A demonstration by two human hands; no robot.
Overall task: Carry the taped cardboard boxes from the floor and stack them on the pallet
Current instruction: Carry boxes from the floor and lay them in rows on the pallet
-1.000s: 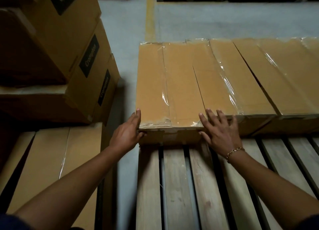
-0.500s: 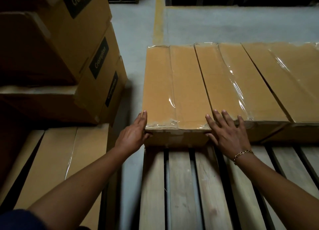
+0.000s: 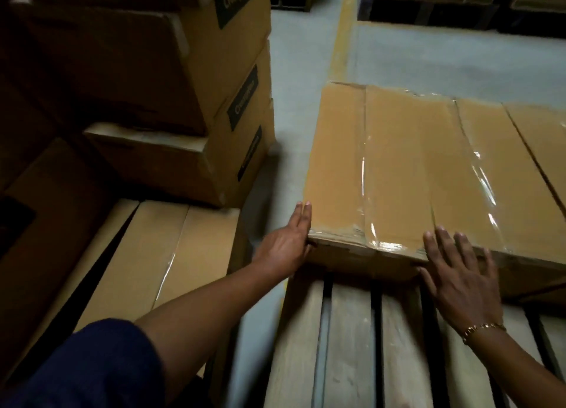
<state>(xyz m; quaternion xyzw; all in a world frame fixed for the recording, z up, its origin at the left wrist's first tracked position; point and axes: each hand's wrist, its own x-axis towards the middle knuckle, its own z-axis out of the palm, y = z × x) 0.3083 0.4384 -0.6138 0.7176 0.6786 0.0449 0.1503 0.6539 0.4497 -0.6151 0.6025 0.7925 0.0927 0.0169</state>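
Compared with half a second earlier, both hands had kept their places at the near end of the taped box (image 3: 395,168). The view had swung to the left, so the box sat further right in the picture and more of the stack of labelled boxes (image 3: 214,79) showed on the left. Whether the box itself had shifted on the pallet (image 3: 349,346) could not be told.

The left hand (image 3: 284,248) lay flat against the box's left side at the near corner, its fingers (image 3: 301,217) straight and close together and pointing away from the person. Its thumb was at the near face, mostly hidden.

The right hand (image 3: 459,282) was spread wide. Its fingers (image 3: 435,242) were straight and apart, their tips lying over the near top edge of the box by its right corner, while the palm stood against the near face. Neither hand curled round anything. A gold bracelet (image 3: 481,329) sat on the right wrist.

The box rested on the pallet's wooden slats, at its left edge, touching a neighbouring box (image 3: 545,144) on its right. More flat boxes (image 3: 159,254) lay low on the left, across a strip of grey floor (image 3: 303,70).
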